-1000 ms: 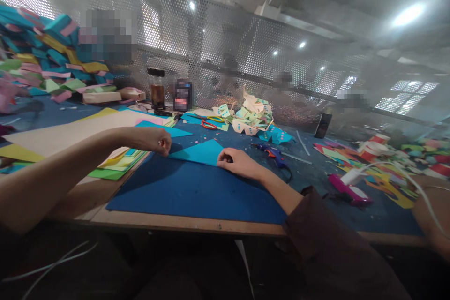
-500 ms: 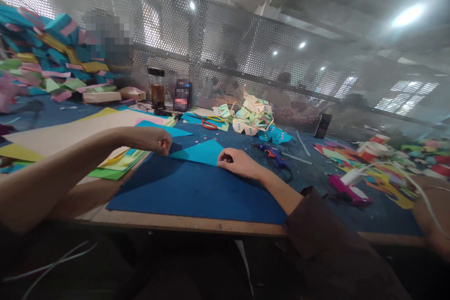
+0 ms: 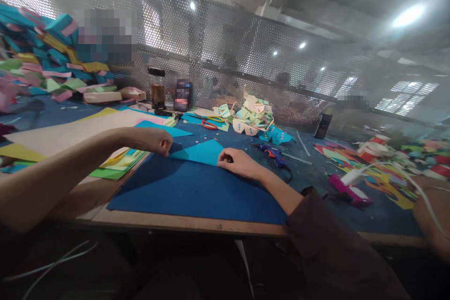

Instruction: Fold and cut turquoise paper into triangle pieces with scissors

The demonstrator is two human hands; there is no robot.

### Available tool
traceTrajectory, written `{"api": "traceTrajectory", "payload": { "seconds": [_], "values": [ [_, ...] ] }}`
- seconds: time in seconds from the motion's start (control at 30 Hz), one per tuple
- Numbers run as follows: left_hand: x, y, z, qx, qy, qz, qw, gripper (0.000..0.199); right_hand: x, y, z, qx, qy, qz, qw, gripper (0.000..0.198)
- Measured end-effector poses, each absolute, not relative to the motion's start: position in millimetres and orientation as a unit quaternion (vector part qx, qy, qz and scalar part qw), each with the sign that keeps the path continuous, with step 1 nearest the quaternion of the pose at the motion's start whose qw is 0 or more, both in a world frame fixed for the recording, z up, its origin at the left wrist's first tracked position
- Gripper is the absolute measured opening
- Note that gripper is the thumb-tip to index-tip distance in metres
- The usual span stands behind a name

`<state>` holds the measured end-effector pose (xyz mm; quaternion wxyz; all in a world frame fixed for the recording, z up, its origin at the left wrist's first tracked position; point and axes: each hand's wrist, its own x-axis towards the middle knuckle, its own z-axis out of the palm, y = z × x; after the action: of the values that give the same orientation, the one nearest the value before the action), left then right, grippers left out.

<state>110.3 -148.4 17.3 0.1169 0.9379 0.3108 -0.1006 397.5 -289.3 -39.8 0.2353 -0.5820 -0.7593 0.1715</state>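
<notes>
A bright blue triangle of paper, apparently folded, lies between my two hands on a dark blue mat. My left hand is closed at the paper's left corner, its fingertips turned down and mostly hidden. At the right end, the curled thumb and fingers of my right hand pinch the paper's edge. Another blue sheet lies just behind my left hand. Beneath my left forearm is a stack of coloured paper, green and yellow at its edges.
Behind the paper lie red-and-yellow scissors and a heap of dotted paper cutouts. A blue glue gun is right of my right hand, near a magenta power strip. A lidded jar stands at the back.
</notes>
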Motion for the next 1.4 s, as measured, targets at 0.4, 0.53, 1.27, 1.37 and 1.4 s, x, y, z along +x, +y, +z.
{"api": "traceTrajectory", "payload": {
  "seconds": [0.4, 0.53, 1.27, 1.37, 1.4],
  "values": [
    [106.6, -131.4, 8.9, 0.938, 0.284, -0.076, 0.182, 0.016, 398.1, -289.4, -40.1, -0.579, -0.762, 0.170, 0.236, 0.010],
    [108.0, -128.9, 7.4, 0.937, 0.281, -0.078, 0.192, 0.019, 399.9, -288.1, -42.5, -0.577, -0.761, 0.175, 0.240, 0.011],
    [108.3, -128.2, 4.0, 0.939, 0.240, -0.058, 0.238, 0.022, 339.4, -259.9, -39.5, -0.555, -0.773, 0.187, 0.242, 0.015],
    [107.8, -128.6, 4.5, 0.939, 0.234, -0.059, 0.245, 0.024, 339.0, -259.1, -43.5, -0.562, -0.765, 0.184, 0.256, 0.015],
    [107.6, -128.7, 4.5, 0.938, 0.235, -0.060, 0.245, 0.024, 338.9, -258.3, -45.2, -0.563, -0.762, 0.185, 0.261, 0.016]
  ]
}}
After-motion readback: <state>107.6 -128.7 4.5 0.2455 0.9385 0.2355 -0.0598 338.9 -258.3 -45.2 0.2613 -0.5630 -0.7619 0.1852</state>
